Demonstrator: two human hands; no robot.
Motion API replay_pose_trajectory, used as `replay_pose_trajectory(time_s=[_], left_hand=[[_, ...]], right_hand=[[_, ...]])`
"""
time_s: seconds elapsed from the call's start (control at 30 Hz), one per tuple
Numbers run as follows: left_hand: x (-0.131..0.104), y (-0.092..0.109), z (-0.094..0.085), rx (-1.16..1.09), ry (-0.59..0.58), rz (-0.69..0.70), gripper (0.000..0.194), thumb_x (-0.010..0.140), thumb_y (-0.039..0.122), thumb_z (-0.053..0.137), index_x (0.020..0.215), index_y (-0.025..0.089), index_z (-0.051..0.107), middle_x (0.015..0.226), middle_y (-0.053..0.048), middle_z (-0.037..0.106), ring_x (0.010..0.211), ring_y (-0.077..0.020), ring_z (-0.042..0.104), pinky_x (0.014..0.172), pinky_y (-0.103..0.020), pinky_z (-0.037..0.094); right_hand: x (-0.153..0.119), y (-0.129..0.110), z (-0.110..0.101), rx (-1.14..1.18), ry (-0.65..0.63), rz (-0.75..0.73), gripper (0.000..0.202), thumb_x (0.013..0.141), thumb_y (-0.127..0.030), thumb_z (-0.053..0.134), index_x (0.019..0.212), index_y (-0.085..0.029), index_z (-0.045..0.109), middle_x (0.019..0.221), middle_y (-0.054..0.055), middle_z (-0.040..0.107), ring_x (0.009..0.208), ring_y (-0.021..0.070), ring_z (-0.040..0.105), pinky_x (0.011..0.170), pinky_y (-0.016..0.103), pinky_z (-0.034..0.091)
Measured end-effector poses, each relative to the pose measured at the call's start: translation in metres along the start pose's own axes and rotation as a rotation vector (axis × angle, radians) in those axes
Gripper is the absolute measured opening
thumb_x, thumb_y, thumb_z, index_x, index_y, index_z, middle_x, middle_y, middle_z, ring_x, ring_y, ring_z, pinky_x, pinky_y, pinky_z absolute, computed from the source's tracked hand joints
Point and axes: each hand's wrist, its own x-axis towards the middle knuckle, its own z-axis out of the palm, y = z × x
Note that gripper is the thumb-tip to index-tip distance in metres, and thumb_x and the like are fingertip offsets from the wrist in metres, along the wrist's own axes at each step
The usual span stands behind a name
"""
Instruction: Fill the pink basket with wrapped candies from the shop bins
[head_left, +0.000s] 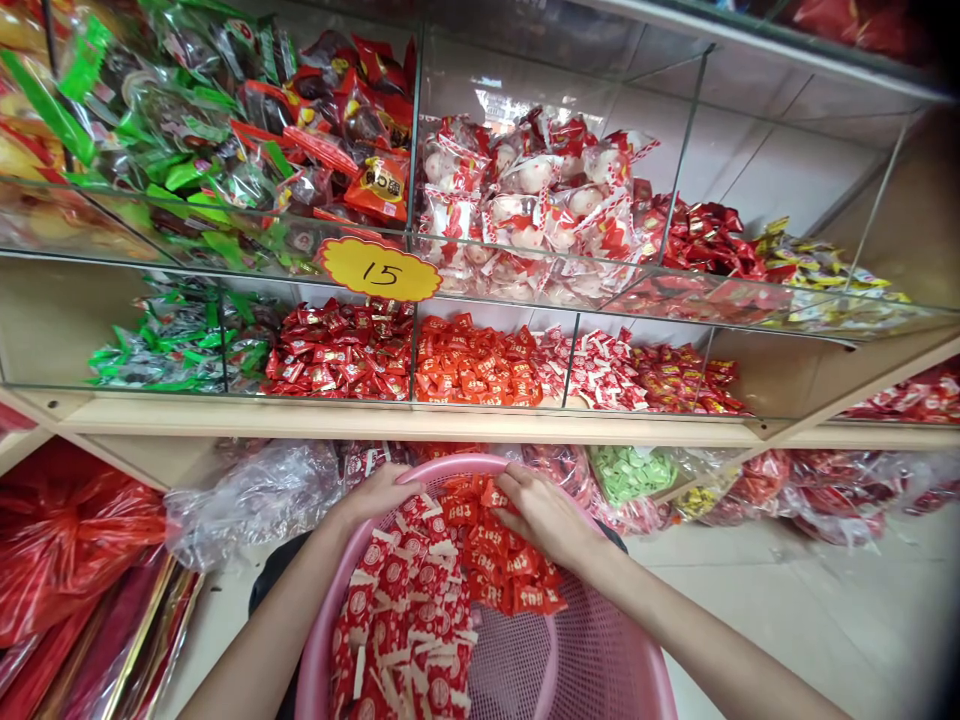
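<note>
Head view: hands (388, 490) (541, 515) curled over rim, gripping pink basket (600, 640); tiled floor (757, 600), candy shelves (525, 424).

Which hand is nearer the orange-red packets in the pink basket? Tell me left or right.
Right. The right hand is over the upper edge of the orange-red packets; the left hand is farther off, at the rim of the pink basket.

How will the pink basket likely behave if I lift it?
The pink basket should be fairly stiff: its rim holds a smooth curve. It will probably hang heavier on the left, where red-and-white packets pile up beside bare mesh. Those loose packets may slide if it tips.
</note>
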Motion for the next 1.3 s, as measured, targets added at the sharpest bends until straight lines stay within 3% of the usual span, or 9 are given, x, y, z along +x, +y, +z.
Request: replay_pose_trajectory(time_s=[0.2,0.4,0.63,0.77,0.97,1.3], left_hand=[[0.000,0.002,-0.001,0.054,0.027,-0.022,0.039,0.065,0.045,0.049,0.081,0.013,0.065,0.053,0.004,0.046,0.050,-0.0101,0.039,0.050,-0.020,0.027],[0.001,0.004,0.000,0.045,0.038,-0.035,0.039,0.062,0.044,0.051,0.079,0.012,0.066,0.053,0.004,0.050,0.052,-0.0116,0.043,0.051,-0.021,0.029],[0.006,-0.004,0.002,-0.002,0.061,-0.037,0.039,0.058,0.045,0.053,0.076,0.013,0.065,0.055,0.003,0.056,0.058,-0.0143,0.049,0.053,-0.021,0.033],[0.006,-0.003,0.002,-0.002,0.066,-0.047,0.039,0.057,0.046,0.053,0.075,0.013,0.065,0.056,0.003,0.056,0.060,-0.0153,0.050,0.054,-0.021,0.034],[0.009,-0.008,0.003,0.039,0.062,-0.041,0.038,0.060,0.047,0.050,0.071,0.014,0.065,0.056,0.002,0.054,0.056,-0.0139,0.047,0.052,-0.021,0.032],[0.003,-0.002,0.001,0.081,0.039,-0.013,0.037,0.064,0.043,0.048,0.076,0.013,0.065,0.056,0.003,0.049,0.053,-0.0117,0.042,0.051,-0.021,0.030]], right_hand=[[-0.018,0.005,-0.009,0.082,0.066,-0.003,0.023,0.081,-0.025,0.043,0.103,-0.018,0.048,0.092,0.007,0.047,0.080,0.0159,0.051,0.071,0.030,0.043],[-0.043,0.008,-0.017,0.144,0.035,0.015,0.019,0.081,-0.024,0.043,0.098,-0.020,0.049,0.095,0.006,0.048,0.085,0.0164,0.050,0.074,0.030,0.043],[-0.075,0.018,-0.020,0.047,0.018,0.065,0.027,0.081,-0.030,0.044,0.107,-0.022,0.045,0.093,0.007,0.057,0.086,0.0184,0.053,0.071,0.031,0.043],[-0.089,0.013,-0.006,-0.071,0.036,0.078,0.028,0.080,-0.025,0.046,0.107,-0.020,0.042,0.085,0.007,0.060,0.081,0.0204,0.054,0.068,0.033,0.040],[-0.091,-0.002,0.024,-0.321,-0.080,0.005,0.014,0.076,-0.008,0.045,0.085,-0.018,0.049,0.069,0.005,0.059,0.069,0.0197,0.051,0.063,0.033,0.034],[-0.085,-0.007,0.031,-0.445,-0.094,-0.093,0.012,0.074,-0.008,0.049,0.074,-0.019,0.054,0.072,0.003,0.058,0.068,0.0194,0.049,0.060,0.034,0.033]])
